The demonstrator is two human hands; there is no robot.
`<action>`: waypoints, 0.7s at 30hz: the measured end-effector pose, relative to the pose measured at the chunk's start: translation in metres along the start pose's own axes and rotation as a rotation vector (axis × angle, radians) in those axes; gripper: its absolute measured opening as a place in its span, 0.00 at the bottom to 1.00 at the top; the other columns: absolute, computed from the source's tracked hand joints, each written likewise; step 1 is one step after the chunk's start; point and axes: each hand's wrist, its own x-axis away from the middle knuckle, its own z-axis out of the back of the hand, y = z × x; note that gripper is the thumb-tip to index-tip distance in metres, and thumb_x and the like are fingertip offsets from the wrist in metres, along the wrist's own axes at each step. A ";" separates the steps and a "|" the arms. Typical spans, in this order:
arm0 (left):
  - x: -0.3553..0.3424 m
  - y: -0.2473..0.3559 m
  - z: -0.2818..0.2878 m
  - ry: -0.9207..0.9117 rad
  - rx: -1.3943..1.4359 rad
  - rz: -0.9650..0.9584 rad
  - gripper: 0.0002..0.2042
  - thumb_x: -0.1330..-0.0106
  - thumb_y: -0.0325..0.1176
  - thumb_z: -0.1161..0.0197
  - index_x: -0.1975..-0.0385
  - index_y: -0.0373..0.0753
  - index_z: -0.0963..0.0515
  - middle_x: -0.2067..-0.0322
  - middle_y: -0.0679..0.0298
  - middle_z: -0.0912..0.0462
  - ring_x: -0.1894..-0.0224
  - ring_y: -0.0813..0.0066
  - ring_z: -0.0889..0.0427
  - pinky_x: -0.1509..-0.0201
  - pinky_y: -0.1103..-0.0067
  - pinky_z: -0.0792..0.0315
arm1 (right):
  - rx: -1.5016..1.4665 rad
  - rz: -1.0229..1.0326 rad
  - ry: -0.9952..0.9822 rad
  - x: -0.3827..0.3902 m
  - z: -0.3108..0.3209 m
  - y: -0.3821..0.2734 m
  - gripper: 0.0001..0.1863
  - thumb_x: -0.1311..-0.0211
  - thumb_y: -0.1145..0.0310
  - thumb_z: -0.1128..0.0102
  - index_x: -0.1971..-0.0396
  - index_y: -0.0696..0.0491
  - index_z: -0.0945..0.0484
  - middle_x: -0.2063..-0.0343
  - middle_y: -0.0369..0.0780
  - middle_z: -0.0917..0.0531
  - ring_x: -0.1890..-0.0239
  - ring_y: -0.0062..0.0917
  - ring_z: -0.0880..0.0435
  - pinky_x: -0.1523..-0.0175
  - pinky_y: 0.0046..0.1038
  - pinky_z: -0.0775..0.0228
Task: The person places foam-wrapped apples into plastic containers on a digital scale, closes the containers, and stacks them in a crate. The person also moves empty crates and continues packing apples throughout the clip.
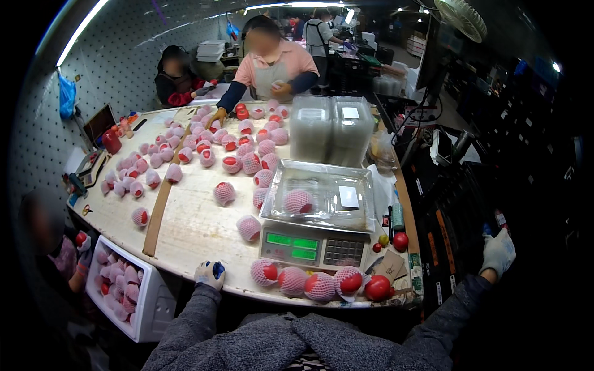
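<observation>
My left hand [210, 274], in a white-and-blue glove, rests curled at the table's front edge [235, 281], nothing visible in it. At far right, my gloved right hand [498, 250] has fingers bent against dark stacked crates [448, 235]; what it grips is unclear. Between them a scale [281, 247] carries a clear lidded box [349, 216] with a netted fruit [299, 201] showing inside. A row of red fruit in pink foam nets [292, 281] lines the scale's front, with a bare red fruit [377, 287] at its right end.
Netted fruit [224, 193] covers the tabletop around a cardboard strip [158, 222]. Clear box stacks [312, 130] stand behind the scale. A co-worker [272, 68] reaches among fruit opposite; another [176, 77] sits behind. At left, a person [55, 247] holds fruit beside a white foam crate [151, 309].
</observation>
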 end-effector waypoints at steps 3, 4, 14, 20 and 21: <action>0.000 0.002 0.002 -0.007 -0.004 0.012 0.14 0.52 0.40 0.35 0.67 0.40 0.22 0.65 0.56 0.21 0.57 0.54 0.25 0.52 0.63 0.31 | -0.025 -0.014 -0.029 0.000 0.001 -0.001 0.22 0.44 0.54 0.38 0.57 0.54 0.27 0.61 0.42 0.18 0.56 0.33 0.19 0.54 0.33 0.27; 0.000 0.002 0.002 0.005 -0.020 0.014 0.14 0.52 0.40 0.35 0.67 0.40 0.22 0.65 0.56 0.21 0.57 0.54 0.25 0.52 0.63 0.31 | -0.036 -0.020 -0.037 0.000 0.002 -0.001 0.22 0.44 0.54 0.38 0.56 0.54 0.27 0.61 0.42 0.18 0.56 0.33 0.19 0.54 0.33 0.27; 0.001 -0.001 -0.004 0.018 -0.015 0.021 0.14 0.52 0.40 0.35 0.68 0.39 0.22 0.65 0.55 0.21 0.57 0.53 0.25 0.52 0.63 0.30 | -0.034 0.013 0.019 0.002 -0.001 -0.001 0.23 0.44 0.55 0.38 0.55 0.56 0.28 0.59 0.42 0.19 0.55 0.31 0.20 0.50 0.31 0.28; 0.000 -0.003 -0.006 0.031 0.001 0.009 0.12 0.51 0.39 0.36 0.71 0.40 0.23 0.68 0.55 0.22 0.59 0.54 0.24 0.53 0.63 0.30 | -0.021 -0.046 -0.073 0.002 0.008 -0.005 0.24 0.43 0.57 0.39 0.51 0.55 0.29 0.58 0.40 0.19 0.54 0.31 0.20 0.49 0.30 0.28; -0.001 -0.002 -0.006 0.020 0.005 0.011 0.11 0.51 0.39 0.36 0.72 0.40 0.23 0.68 0.55 0.22 0.60 0.54 0.24 0.54 0.63 0.30 | -0.014 -0.044 -0.065 0.002 0.008 -0.006 0.24 0.43 0.57 0.39 0.50 0.55 0.29 0.57 0.40 0.20 0.54 0.31 0.20 0.49 0.30 0.28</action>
